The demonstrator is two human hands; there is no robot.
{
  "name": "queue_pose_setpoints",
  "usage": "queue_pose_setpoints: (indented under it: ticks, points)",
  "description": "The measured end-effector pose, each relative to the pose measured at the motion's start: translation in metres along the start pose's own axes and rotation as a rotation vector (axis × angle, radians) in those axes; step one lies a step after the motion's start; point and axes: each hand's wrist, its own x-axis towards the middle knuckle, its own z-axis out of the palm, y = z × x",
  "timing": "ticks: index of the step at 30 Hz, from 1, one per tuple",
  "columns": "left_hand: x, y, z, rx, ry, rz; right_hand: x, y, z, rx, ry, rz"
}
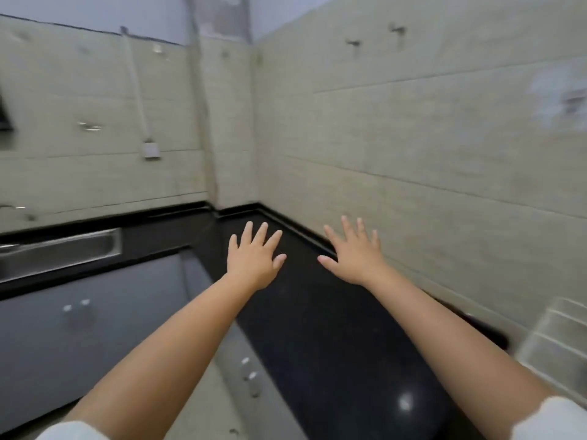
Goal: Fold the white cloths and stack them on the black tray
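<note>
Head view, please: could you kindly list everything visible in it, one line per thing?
glossy black stone countertop: one, black, running along the right wall into the corner
stainless steel sink: one, silver, set in the counter at far left
beige tiled walls: two, beige, meeting at the corner
white wall socket: one, white, on the left wall
clear ribbed plastic container: one, translucent, right edge, blurred
white cloths, black tray: none visible
left hand: one, fingers spread, above the counter, holding nothing
right hand: one, fingers spread, above the counter, holding nothing
</note>
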Motion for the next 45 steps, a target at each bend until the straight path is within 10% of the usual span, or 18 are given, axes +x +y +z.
queue_pose_setpoints:
  ticks: [9, 33, 45]
  points:
    - [-0.005, -0.296, 0.009, 0.115, -0.03, -0.308, 0.137, -0.302, 0.034, 0.114, -0.028, -0.33]
    - [0.139, -0.862, 0.066, 0.109, -0.073, -1.031, 0.521, -0.855, 0.163, 0.208, -0.181, -0.978]
    - [0.176, -1.142, 0.145, 0.05, -0.19, -1.062, 0.645, -1.107, 0.26, 0.165, -0.306, -0.975]
